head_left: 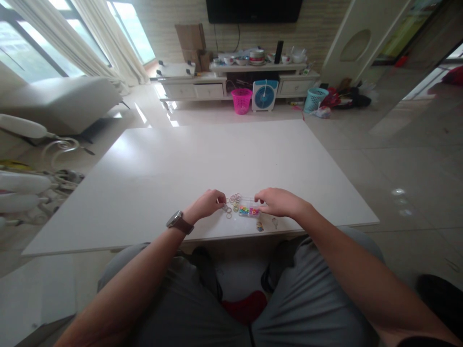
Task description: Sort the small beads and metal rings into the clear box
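At the near edge of the white table (pixel 202 164), a small clear plastic box (pixel 249 215) holds brightly coloured small pieces in compartments. My right hand (pixel 278 201) is at the right end of this box, its thumb and fingers curled round that side. My left hand (pixel 208 204) is closed in a pinch beside several thin rings (pixel 228 215); what is between its fingertips is too small to make out. Pinkish loops (pixel 235 198) and a yellow-green loop (pixel 236 207) lie left of the box. In front of it are a small yellow-and-blue figure (pixel 259 226) and a small metallic-looking piece (pixel 275 222).
My legs (pixel 155 289) are under the table's near edge. Beyond the far edge stand a pink basket (pixel 241 101), a blue fan (pixel 265 96) and a light blue basket (pixel 314 100) by a low cabinet (pixel 210 90). White chairs (pixel 23 183) stand at the left.
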A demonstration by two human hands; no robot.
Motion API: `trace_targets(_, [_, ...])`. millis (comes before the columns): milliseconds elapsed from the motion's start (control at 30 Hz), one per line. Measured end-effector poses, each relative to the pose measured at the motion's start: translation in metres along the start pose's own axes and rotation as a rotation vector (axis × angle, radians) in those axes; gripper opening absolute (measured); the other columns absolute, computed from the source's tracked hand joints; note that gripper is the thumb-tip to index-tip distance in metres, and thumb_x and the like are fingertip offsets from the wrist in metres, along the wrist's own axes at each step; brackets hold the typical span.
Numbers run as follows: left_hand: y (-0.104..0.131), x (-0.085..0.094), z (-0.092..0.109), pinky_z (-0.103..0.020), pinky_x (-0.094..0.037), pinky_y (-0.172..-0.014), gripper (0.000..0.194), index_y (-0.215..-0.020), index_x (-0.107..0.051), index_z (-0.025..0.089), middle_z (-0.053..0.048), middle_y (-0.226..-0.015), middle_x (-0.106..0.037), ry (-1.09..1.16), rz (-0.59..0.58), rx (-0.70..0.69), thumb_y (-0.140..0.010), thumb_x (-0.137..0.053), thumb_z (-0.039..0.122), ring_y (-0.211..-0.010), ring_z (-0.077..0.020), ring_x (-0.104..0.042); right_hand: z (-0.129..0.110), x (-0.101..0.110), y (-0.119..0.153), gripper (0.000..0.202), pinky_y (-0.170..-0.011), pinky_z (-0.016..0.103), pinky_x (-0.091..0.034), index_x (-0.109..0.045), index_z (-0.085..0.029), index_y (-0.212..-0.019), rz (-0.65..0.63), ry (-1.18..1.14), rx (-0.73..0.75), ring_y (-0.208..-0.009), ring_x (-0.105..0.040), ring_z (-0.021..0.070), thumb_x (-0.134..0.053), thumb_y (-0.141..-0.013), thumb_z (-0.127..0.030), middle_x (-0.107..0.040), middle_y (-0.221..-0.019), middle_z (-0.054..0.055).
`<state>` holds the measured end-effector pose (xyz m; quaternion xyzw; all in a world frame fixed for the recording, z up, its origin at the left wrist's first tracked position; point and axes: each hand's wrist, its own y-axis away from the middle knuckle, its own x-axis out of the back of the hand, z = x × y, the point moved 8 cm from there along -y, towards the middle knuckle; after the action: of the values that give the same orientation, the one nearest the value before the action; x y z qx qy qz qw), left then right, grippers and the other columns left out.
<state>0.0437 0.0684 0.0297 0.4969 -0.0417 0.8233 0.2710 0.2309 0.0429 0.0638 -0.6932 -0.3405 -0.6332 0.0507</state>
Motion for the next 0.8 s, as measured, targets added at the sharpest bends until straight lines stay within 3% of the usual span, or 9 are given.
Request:
trace_targets(167, [-0.004, -0.013, 0.004, -0.026, -0.048, -0.069, 0.018, -0.091, -0.073, 0.019, -0.004, -0.084, -0.073, -0.050, -0.003, -0.046, -0.080, -0.058, 0.017, -0.072, -0.0160, -0.064, -0.003, 0.000, -0.001, 0.032, -0.074, 0.027, -0.045, -0.069, -0.024, -0.114, 0.002, -0.003, 0.023, -0.095, -0.067, 0.0220, -0.055, -0.088, -0.036, -0.073, -0.110, 0.008])
trace_targets(433, [-0.005, -0.023, 0.008, -0.027, -0.044, -0.069, 0.013, -0.080, -0.065, 0.017, -0.006, -0.086, -0.067, -0.138, -0.027, -0.094, -0.077, -0.053, 0.014, -0.075, -0.0172, -0.060, -0.006, 0.001, 0.001, 0.033, -0.073, 0.027, -0.045, -0.070, -0.023, -0.114, -0.002, -0.007, 0.029, -0.095, -0.067, 0.0225, -0.056, -0.089, -0.037, -0.073, -0.110, 0.009])
trace_targets(800, [-0.001, -0.009, 0.003, -0.027, -0.041, -0.064, 0.014, -0.084, -0.064, 0.017, -0.005, -0.080, -0.068, -0.156, 0.007, -0.017, -0.081, -0.050, 0.014, -0.071, -0.0175, -0.059, -0.008, 0.003, 0.003, 0.033, -0.075, 0.027, -0.046, -0.069, -0.023, -0.115, -0.003, -0.011, 0.021, -0.096, -0.067, 0.0222, -0.056, -0.089, -0.036, -0.073, -0.112, 0.009])
